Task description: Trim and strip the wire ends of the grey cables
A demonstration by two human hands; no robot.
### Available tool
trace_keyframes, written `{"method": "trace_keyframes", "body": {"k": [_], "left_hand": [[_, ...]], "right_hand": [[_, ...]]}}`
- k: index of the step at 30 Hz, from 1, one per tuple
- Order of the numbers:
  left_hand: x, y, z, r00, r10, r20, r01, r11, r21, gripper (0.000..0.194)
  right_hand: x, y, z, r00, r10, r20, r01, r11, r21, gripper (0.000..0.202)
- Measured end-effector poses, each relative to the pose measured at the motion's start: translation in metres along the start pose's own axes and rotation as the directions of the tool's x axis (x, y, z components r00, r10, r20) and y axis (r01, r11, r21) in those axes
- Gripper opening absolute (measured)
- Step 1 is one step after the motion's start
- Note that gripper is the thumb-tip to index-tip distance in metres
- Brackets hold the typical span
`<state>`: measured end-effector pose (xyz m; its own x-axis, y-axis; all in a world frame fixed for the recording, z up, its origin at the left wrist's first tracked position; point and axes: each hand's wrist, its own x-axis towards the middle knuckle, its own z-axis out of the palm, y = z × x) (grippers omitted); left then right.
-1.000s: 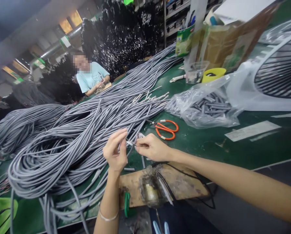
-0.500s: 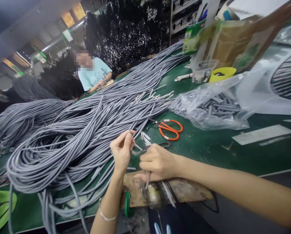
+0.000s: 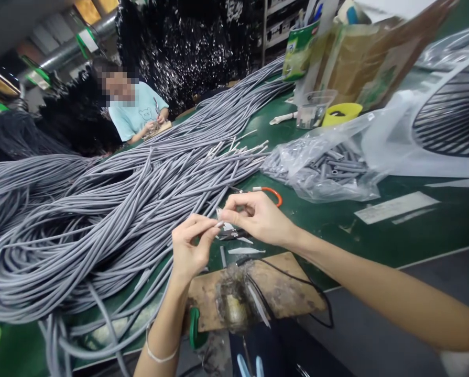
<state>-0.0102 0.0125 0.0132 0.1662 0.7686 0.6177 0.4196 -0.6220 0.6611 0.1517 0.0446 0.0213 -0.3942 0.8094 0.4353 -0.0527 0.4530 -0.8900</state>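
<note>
Left hand (image 3: 189, 248) raised over the near edge of the green worktop (image 3: 375, 241), thumb and forefinger pinched on the end of a thin grey cable (image 3: 218, 224). Right hand (image 3: 258, 215) just beside it, fingertips closed on the same small cable end; both hands meeting at that point, almost touching. What exactly sits between the fingertips too small to tell.

Directly below the hands: worn wooden block (image 3: 281, 288) at the worktop edge, with a grimy metal fixture (image 3: 234, 303) set in it and a black wire (image 3: 316, 293) looped round. Small white slips (image 3: 244, 250) lying flat between block and hands.

Large heap of grey cables (image 3: 100, 220) covering the left half of the worktop, stripped pale ends (image 3: 242, 149) pointing right. Orange-handled scissors (image 3: 271, 192) partly hidden behind the right hand. Clear plastic bag (image 3: 328, 167) of short grey tube pieces further right. Yellow cup (image 3: 342, 112) and clear container (image 3: 311, 110) behind it. Green packet (image 3: 295, 52) with printing, not legible. White label strip (image 3: 395, 207) on the worktop, no readable writing.

Another person in a light blue shirt (image 3: 134, 115) seated at the far end, hands together.
</note>
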Motion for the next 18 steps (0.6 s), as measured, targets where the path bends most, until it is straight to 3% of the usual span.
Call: {"method": "trace_keyframes", "body": {"k": [3,9,12,15,18], "left_hand": [[-0.001,0.002,-0.002,0.997,0.070,-0.013,-0.070,0.996,0.060,0.009],[-0.002,0.004,-0.003,0.993,0.099,-0.057,-0.092,0.988,0.123,0.010],[-0.001,0.005,-0.001,0.995,0.078,-0.068,-0.057,0.964,0.261,0.012],[-0.001,0.005,0.001,0.994,0.108,0.032,-0.113,0.947,0.300,0.020],[-0.001,0.004,-0.001,1.000,0.005,-0.007,-0.003,0.976,0.217,0.018]], "right_hand": [[0.001,0.002,0.004,0.997,0.075,-0.026,-0.073,0.996,0.052,0.040],[-0.002,0.005,0.009,0.997,0.078,-0.021,-0.078,0.997,-0.018,0.034],[-0.008,0.005,0.015,0.998,-0.060,0.025,0.062,0.991,-0.115,0.032],[-0.012,0.004,0.018,0.957,-0.281,0.071,0.290,0.929,-0.231,0.030],[-0.010,0.001,0.010,0.931,-0.355,-0.088,0.305,0.886,-0.351,0.025]]}}
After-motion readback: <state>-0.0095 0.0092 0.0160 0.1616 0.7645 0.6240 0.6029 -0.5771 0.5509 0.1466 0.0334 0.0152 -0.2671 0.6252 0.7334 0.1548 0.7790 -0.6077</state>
